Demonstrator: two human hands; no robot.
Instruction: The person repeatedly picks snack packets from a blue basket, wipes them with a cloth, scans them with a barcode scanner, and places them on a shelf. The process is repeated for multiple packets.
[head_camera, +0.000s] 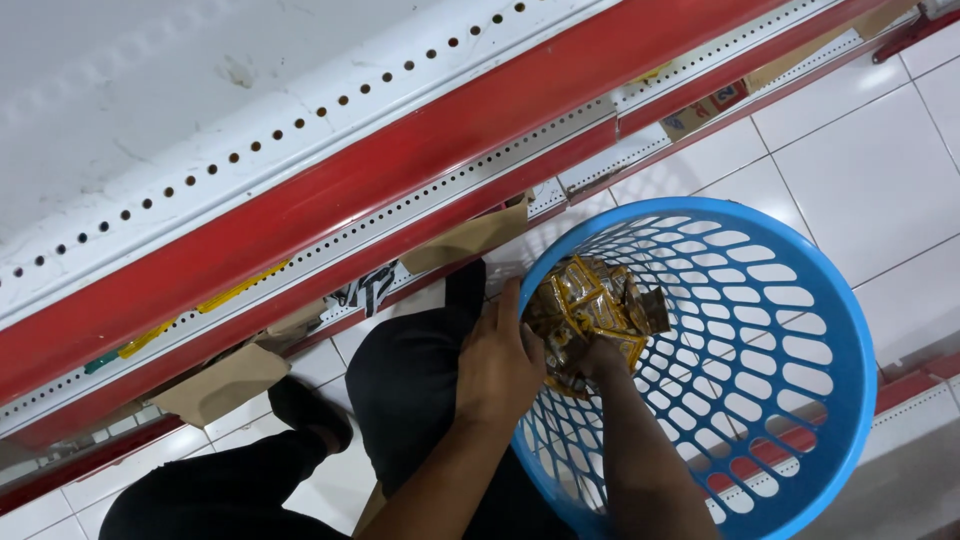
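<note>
Looking straight down here, and both hands are at the blue basket (800, 400), a round plastic one with a lattice of open slots, standing on the white floor tiles (860, 170). The left hand (495, 365) rests over the near rim of the basket, back of the hand up, fingers (508, 300) stretched forward and pressed against the side of a bundle of sachets (590, 305). That hand is mostly flat and open, bracing the bundle rather than wrapped around it.

The right hand (598, 358) comes up from inside the basket, forearm running down along the mesh wall. Its fingers are tucked in under the sachets, closed around the bottom of the bunch, though the packets hide most of the grip.

The sachets themselves are small shiny packets in gold and yellow with darker patches, bunched in a crumpled cluster. They sit just inside the basket's left edge, raised above its floor, held between the two hands.

To the left, the person's legs in black trousers (410, 390) are folded on the tiles, close against the basket. Beyond them runs a long shelf (400, 170) with a red front edge, a white perforated top and pale strips along its lower tiers. Brown cardboard flaps (465, 240) poke out from the bottom level, and a striped black-and-white item (370, 287) lies beside them. A cardboard box (705, 108) sits farther along the same level.
</note>
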